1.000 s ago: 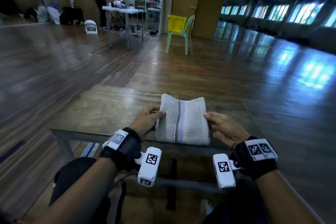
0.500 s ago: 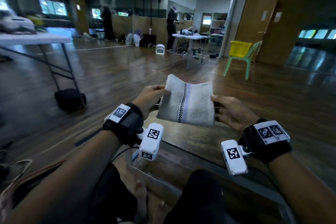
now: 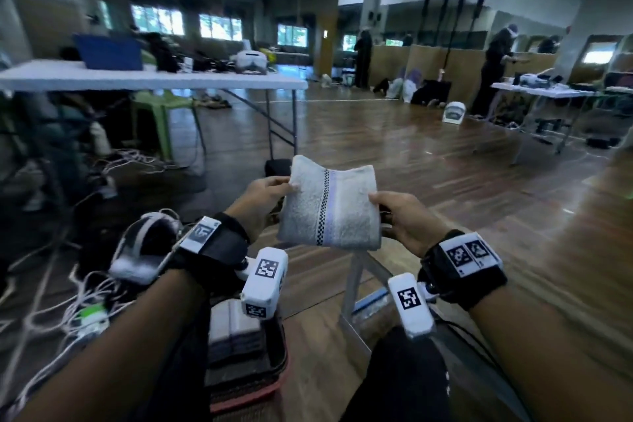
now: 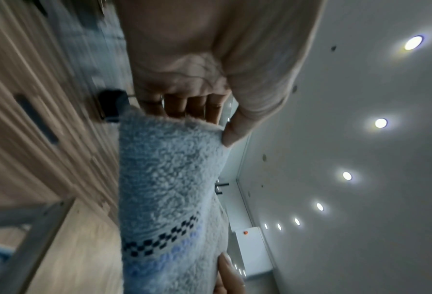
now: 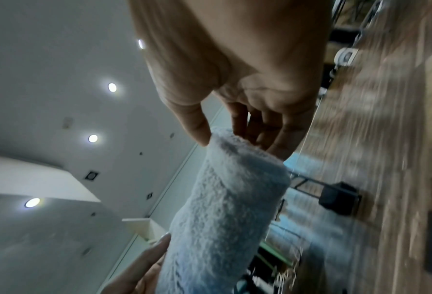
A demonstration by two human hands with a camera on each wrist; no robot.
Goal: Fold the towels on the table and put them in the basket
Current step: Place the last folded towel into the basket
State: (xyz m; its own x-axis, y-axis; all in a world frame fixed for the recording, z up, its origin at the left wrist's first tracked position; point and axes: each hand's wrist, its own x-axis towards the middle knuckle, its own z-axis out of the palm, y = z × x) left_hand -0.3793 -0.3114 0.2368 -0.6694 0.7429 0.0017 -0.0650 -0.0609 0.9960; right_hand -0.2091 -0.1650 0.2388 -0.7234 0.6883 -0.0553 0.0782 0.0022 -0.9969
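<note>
A folded grey-white towel [image 3: 330,209] with a checked and lilac stripe hangs in the air in front of me, held between both hands. My left hand [image 3: 270,192] pinches its left edge, thumb on top and fingers under. My right hand [image 3: 394,212] pinches the right edge the same way. The left wrist view shows the towel [image 4: 169,189] under my left hand [image 4: 209,111]. In the right wrist view my right hand [image 5: 234,123] holds the rolled edge of the towel [image 5: 225,208]. Below, by my left knee, a dark basket [image 3: 246,397] with a red rim holds several folded towels [image 3: 234,336].
The wooden table's metal leg [image 3: 349,288] stands just below the towel. A white folding table [image 3: 154,80] with gear is at the left. Loose white cables [image 3: 68,312] and a headset [image 3: 144,250] lie on the floor at the left. People stand at far tables.
The towel has come up off the wooden table and swung left with both hands still holding it. My view has turned left, and the basket has come into sight.
</note>
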